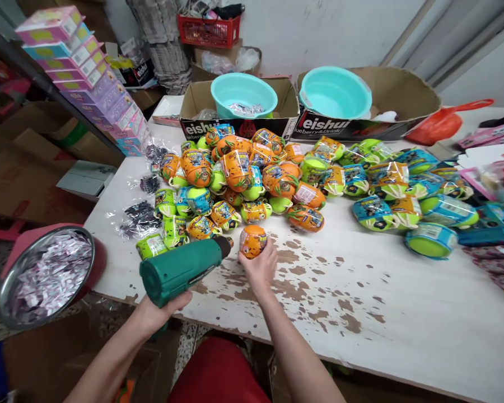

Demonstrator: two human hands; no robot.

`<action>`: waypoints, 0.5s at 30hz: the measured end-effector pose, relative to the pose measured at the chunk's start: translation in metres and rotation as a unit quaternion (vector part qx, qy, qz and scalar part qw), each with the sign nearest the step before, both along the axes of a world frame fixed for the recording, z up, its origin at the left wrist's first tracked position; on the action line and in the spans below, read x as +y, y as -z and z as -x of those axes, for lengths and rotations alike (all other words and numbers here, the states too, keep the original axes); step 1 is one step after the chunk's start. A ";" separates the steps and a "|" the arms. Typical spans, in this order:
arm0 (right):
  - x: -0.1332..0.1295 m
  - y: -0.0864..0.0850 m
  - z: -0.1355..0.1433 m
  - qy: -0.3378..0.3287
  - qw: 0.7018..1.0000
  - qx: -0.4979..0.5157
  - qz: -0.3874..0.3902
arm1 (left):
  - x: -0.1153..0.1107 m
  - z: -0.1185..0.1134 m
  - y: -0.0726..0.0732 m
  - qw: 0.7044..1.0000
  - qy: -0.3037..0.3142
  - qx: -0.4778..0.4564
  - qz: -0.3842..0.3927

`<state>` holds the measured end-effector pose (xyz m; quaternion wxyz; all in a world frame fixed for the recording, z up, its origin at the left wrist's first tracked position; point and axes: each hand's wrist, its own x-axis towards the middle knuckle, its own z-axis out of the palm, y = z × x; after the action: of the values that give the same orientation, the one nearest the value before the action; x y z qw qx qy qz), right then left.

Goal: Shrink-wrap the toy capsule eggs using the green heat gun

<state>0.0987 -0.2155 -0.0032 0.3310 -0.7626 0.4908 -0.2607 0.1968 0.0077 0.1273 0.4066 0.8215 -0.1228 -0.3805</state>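
With the orange egg (252, 240) as the clock's centre, the right hand (260, 266) comes up from between five and six o'clock and grips it, thumb on the near left side and fingers round the right. The egg is just over the near half of the table (403, 296); the hand hides its base, so whether it touches the tabletop cannot be told.

The left hand (159, 313), at eight o'clock, is closed around the handle of a green heat gun (182, 268), though the handle itself is mostly hidden. The gun's black nozzle lies at nine o'clock, aimed at the egg and just beside it.

At twelve o'clock a pile (237, 169) of wrapped orange, green and blue eggs spreads across the table. Another group (388, 179) lies between two and three. Clear bags (140, 218) with black contents sit around ten. At nine stands a bowl (93, 249) full of small packets (52, 274).

Farther off, one turquoise basin (235, 87) sits on a carton (283, 120) at twelve, a second basin (336, 92) on another carton at one. A red bag (437, 126) is at two.
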 end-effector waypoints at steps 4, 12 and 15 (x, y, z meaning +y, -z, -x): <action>-0.025 -0.005 0.031 -0.076 0.989 0.061 0.111 | -0.021 0.016 0.003 1.000 0.024 0.000 0.013; -0.036 0.007 0.063 -0.131 0.987 -0.042 0.081 | -0.041 0.023 -0.001 0.998 0.061 -0.014 0.021; -0.047 0.012 0.058 -0.119 0.992 -0.041 0.029 | -0.050 0.018 0.004 0.998 0.062 -0.025 0.014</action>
<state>0.0409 -0.2624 -0.0153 0.3572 -0.8136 0.3745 -0.2649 0.1785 -0.0424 0.1231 0.3903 0.8161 -0.1888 -0.3821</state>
